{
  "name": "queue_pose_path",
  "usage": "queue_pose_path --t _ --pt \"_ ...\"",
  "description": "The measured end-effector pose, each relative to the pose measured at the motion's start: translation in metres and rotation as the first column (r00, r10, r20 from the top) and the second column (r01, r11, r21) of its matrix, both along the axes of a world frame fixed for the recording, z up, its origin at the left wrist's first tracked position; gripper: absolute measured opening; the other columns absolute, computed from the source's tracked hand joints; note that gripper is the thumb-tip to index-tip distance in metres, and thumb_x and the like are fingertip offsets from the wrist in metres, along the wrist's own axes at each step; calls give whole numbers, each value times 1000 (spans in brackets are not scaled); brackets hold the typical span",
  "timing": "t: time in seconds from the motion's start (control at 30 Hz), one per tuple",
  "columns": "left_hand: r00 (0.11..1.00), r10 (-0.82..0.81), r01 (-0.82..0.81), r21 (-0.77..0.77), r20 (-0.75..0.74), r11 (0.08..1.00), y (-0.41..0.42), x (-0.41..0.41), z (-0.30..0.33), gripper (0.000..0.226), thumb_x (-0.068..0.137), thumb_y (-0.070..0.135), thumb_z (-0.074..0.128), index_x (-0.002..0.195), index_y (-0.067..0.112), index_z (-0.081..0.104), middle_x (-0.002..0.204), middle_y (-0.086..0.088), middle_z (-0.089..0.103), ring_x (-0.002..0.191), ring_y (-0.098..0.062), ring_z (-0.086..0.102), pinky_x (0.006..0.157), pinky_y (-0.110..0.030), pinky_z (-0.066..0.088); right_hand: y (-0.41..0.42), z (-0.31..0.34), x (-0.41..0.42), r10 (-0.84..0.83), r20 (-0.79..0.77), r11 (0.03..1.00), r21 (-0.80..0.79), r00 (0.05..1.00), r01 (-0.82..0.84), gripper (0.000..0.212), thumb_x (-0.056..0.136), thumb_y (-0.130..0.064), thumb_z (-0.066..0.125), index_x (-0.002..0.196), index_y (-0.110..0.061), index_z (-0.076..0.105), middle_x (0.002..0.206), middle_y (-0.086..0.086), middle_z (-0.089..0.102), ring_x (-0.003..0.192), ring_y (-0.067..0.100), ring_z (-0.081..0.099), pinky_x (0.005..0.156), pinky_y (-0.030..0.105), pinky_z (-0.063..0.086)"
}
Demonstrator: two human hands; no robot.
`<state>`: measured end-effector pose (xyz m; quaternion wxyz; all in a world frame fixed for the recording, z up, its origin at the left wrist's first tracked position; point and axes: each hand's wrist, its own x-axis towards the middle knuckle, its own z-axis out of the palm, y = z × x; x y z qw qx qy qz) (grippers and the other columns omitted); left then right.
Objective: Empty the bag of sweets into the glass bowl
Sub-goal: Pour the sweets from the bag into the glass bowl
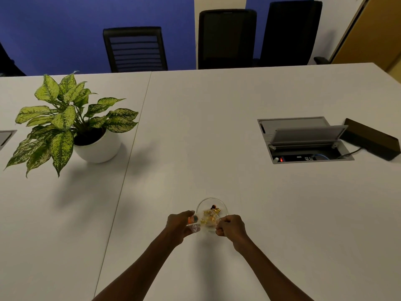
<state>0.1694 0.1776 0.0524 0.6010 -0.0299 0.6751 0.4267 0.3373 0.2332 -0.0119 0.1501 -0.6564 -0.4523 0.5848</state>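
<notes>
A small glass bowl (pixel 211 202) stands on the white table near its front edge, with a few gold and dark sweets (pixel 215 208) inside. Over the bowl's near side hangs a clear plastic bag (pixel 207 221) holding gold-wrapped sweets and an orange one at its left end. My left hand (pixel 178 224) grips the bag's left end, beside the bowl's left rim. My right hand (pixel 230 225) pinches the bag's right end at the bowl's near right rim. The bowl's near rim is partly hidden by the bag.
A potted plant (pixel 95 144) in a white pot stands at the far left. An open cable box (pixel 303 140) is set into the table at the right, with a dark flat device (pixel 372 139) beyond it. Black chairs (pixel 226 38) line the far edge.
</notes>
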Motion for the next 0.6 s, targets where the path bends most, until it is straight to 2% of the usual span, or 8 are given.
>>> queue_pose_path --t 0.17,0.27,0.4,0.6 --pt "1000 -8 8 14 -16 1000 2 1 -1 35 89 3 64 116 -18 56 107 -33 63 90 -43 62 88 -54 54 1 0 0 -17 -14 1000 -11 1000 17 22 84 5 56 68 -2 69 63 13 67 44 19 61 52 26 55" --pt "1000 -2 3 30 -21 1000 3 1 0 33 89 4 63 112 -20 58 103 -33 64 86 -43 62 86 -53 55 3 -2 1 -39 -29 999 -36 999 38 21 84 5 55 70 2 70 62 14 66 44 21 60 48 23 52" --pt "1000 -22 23 65 -22 998 3 2 2 35 91 8 62 109 -21 58 108 -35 67 81 -41 63 76 -47 58 5 -7 2 -65 -56 996 -65 996 62 18 85 6 55 72 5 69 63 15 64 42 21 58 54 29 54" --pt "999 -10 13 64 -47 998 6 3 3 31 88 4 66 108 -18 57 101 -33 60 82 -46 66 71 -47 61 5 -11 4 -62 -74 995 -80 995 56 15 88 5 55 84 8 69 71 19 67 49 24 62 67 38 58"
